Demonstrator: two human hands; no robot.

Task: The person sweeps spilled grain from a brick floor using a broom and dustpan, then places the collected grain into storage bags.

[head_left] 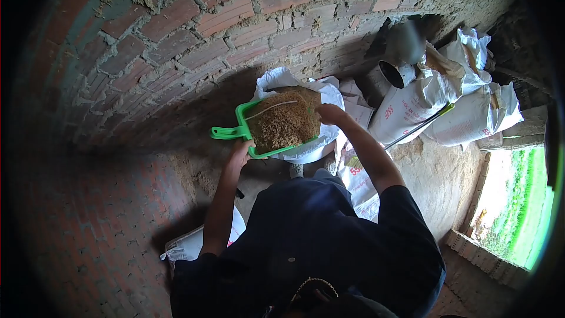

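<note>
Dustpan [242,119], green, heaped with brown husk [283,123], hangs over white sack [315,148]; left hand [240,152] grip clasps its 7 o'clock rim; right hand [329,113] at 3 o'clock, grip unclear.

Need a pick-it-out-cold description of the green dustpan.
Find the curved brick wall; at its foot stands an open white sack. Over its mouth the left hand holds the green dustpan. Unlike the sacks around, it is bright plastic, heaped with brown grain.
</note>
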